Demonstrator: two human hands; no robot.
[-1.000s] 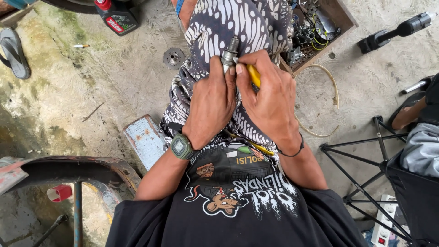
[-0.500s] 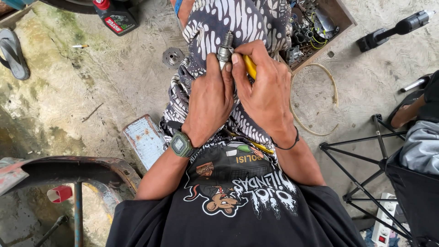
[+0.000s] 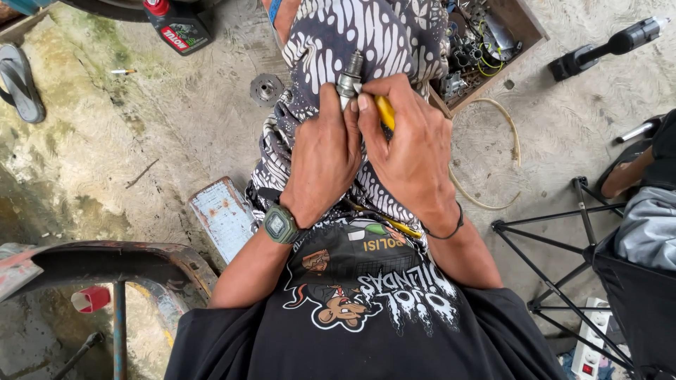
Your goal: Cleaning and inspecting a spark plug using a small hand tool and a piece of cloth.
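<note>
Over the last second both hands have crept slightly up the patterned-cloth lap — left hand (image 3: 325, 160) pinched round the small grey threaded metal plug (image 3: 348, 79), right hand (image 3: 408, 144) gripping a yellow-handled tool (image 3: 385, 112) against it — work unfinished, by appearance.

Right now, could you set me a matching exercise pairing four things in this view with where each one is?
Things:
1. metal part
2. yellow-handled tool
3. wooden box
4. sandal

Places:
A. far left, on the concrete floor
B. pinched in the left hand
C. upper right, full of hardware
D. gripped in the right hand

Pairs: 1-B, 2-D, 3-C, 4-A
</note>
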